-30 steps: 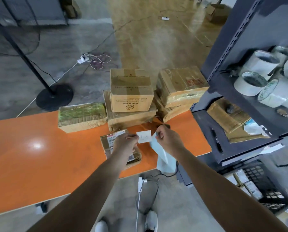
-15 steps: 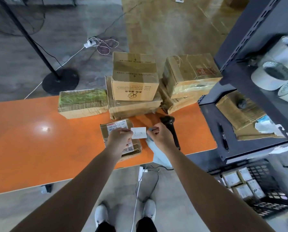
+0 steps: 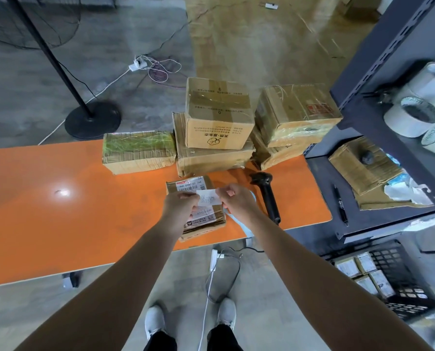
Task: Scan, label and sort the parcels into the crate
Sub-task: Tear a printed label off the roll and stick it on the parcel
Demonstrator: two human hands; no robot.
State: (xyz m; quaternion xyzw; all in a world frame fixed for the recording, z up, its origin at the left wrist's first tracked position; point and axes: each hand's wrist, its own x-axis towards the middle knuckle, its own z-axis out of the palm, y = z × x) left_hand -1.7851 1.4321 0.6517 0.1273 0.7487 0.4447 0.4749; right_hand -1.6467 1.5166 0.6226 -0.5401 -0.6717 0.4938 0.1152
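the label (image 3: 208,197) is a small white slip with handwriting on it, held just above the parcel (image 3: 206,221). the left hand (image 3: 179,207) pinches its left end and the right hand (image 3: 238,201) pinches its right end, so it hangs stretched between them. the parcel lies flat near the front edge of the orange table (image 3: 72,203), with a printed shipping slip on its top.

i'd judge the label to be near weightless and floppy, and likely tacky on its underside, so it would curl or stick to itself if let slack. holding it by the very ends, as now, looks right: it stays taut and the fingers stay off the middle. a bare patch of cardboard would take it better than the glossy slip.

the parcel looks like a thin, taped cardboard pack, light and fairly stiff, with slick tape on its faces. i'd take it by its two long edges.

the scanner (image 3: 268,195) lies just right of the hands, and the crate (image 3: 398,274) sits on the floor to the right, some parcels already in it.
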